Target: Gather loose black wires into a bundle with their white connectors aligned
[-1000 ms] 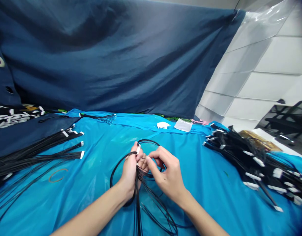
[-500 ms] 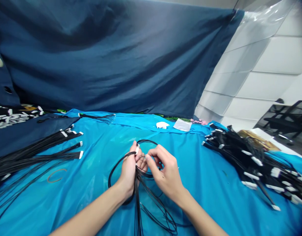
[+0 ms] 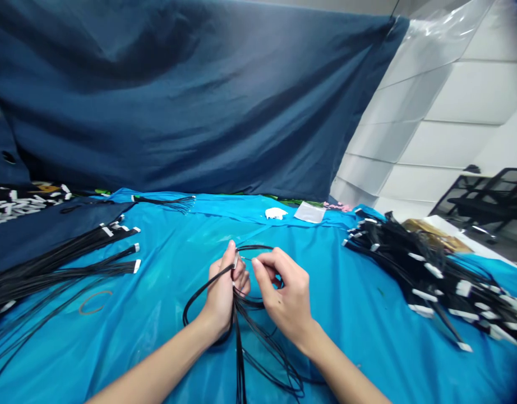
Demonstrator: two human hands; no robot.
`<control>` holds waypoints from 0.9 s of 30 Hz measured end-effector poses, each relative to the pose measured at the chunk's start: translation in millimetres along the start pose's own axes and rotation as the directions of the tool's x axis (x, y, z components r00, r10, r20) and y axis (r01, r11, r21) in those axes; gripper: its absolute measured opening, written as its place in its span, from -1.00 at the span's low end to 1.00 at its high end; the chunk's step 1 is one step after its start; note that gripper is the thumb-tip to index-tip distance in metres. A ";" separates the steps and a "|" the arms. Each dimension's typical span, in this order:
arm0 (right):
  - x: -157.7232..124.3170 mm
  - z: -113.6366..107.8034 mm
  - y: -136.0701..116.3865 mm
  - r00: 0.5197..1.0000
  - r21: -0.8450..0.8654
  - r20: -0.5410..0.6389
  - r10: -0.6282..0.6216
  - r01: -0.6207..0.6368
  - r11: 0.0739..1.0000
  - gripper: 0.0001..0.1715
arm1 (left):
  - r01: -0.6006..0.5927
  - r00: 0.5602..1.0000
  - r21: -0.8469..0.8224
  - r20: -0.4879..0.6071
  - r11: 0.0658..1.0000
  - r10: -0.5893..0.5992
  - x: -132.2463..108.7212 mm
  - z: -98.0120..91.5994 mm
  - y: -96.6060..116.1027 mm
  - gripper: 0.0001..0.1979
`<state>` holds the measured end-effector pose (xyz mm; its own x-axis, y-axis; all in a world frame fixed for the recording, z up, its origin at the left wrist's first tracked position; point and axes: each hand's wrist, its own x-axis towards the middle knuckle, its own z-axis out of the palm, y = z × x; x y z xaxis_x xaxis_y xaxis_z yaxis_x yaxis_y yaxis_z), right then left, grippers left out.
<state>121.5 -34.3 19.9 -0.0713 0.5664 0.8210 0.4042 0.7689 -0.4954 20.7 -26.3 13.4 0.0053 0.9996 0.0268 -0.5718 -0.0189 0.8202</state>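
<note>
My left hand (image 3: 221,289) is closed around a small white connector (image 3: 235,259) with black wires running from it. Thumb and forefinger of my right hand (image 3: 284,286) pinch one thin black wire, its metallic tip (image 3: 244,258) pointing left close beside the connector. Whether the tip touches the connector, I cannot tell. Black wires (image 3: 199,294) of the same harness loop out on both sides of my hands. More strands (image 3: 240,365) hang down between my forearms onto the blue cloth.
Blue cloth (image 3: 170,241) covers the table. Bundles of black cables with white connectors lie left (image 3: 94,241) and right (image 3: 410,269). A tan rubber band (image 3: 95,303) lies at left. A thin wire bundle (image 3: 166,202), a white scrap (image 3: 276,213) and a clear bag (image 3: 309,212) lie farther back.
My right hand has moved slightly right and the wire's tip now shows near the connector's right side. My left hand keeps its grip. The view has shifted a little.
</note>
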 end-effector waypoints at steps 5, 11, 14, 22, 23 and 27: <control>-3.3 3.7 2.4 0.997 -0.037 0.078 -0.006 0.009 0.999 -0.83 | -0.060 0.995 0.096 -0.076 0.994 0.068 -2.8 1.7 1.1 -0.52; -5.1 4.3 3.2 0.994 -0.104 0.096 -0.045 0.055 0.993 -0.80 | -0.075 0.990 0.140 -0.109 0.987 0.091 -5.2 2.7 -1.5 -0.50; -5.5 4.0 4.0 0.996 -0.132 0.079 -0.052 0.062 0.989 -0.79 | -0.083 0.989 0.155 -0.107 0.984 0.100 -6.3 3.3 -2.3 -0.49; -5.3 3.8 3.6 0.993 -0.147 0.095 -0.065 0.079 0.986 -0.80 | -0.095 0.989 0.172 -0.097 0.981 0.113 -5.6 3.7 -1.2 -0.49; -4.9 3.5 3.4 0.993 -0.150 0.092 -0.071 0.084 0.985 -0.79 | -0.097 0.989 0.176 -0.096 0.980 0.115 -5.5 3.6 -1.1 -0.49; -3.8 2.5 3.5 0.992 -0.160 0.088 -0.090 0.103 0.982 -0.80 | -0.094 0.987 0.181 -0.114 0.979 0.116 -5.5 3.8 -1.2 -0.49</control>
<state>120.9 -33.0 14.3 -0.1870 0.5189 0.8341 0.5356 0.7657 -0.3562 24.5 -31.8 14.5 -0.1552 0.9863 0.0564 -0.4117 -0.1165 0.9039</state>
